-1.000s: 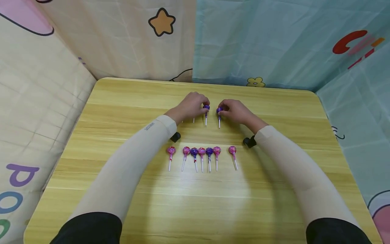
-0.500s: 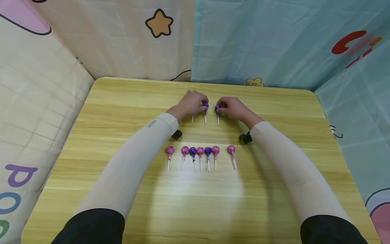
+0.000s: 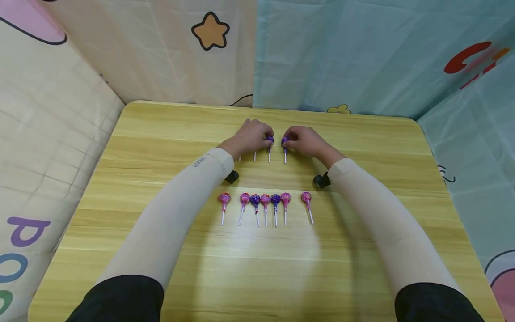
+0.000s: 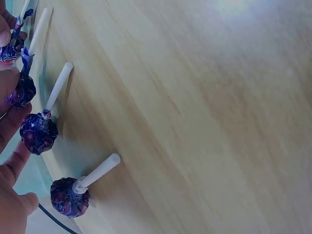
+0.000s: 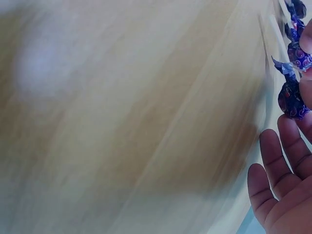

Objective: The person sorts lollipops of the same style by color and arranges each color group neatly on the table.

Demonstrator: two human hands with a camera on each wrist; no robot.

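On the wooden table (image 3: 362, 147), two rows of lollipops lie with sticks pointing toward me. In the far row, my left hand (image 3: 267, 136) pinches the head of a purple lollipop (image 3: 270, 140). My right hand (image 3: 288, 141) pinches the neighbouring purple lollipop (image 3: 284, 141). Two more sticks (image 3: 255, 156) poke out from under the left hand. The left wrist view shows several purple lollipops (image 4: 38, 134) in a line beside my fingers (image 4: 12, 161). In the blurred right wrist view, a purple lollipop (image 5: 291, 100) sits at my fingertips (image 5: 307, 92).
A near row of several pink and purple lollipops (image 3: 265, 200) lies between my forearms. Patterned cloth walls (image 3: 342, 53) close in the table at the back and both sides. Bare wood stretches toward the front edge (image 3: 257, 277).
Both hands have drifted slightly left and away from me, still holding their lollipops. The gap between the two purple heads has narrowed a little.
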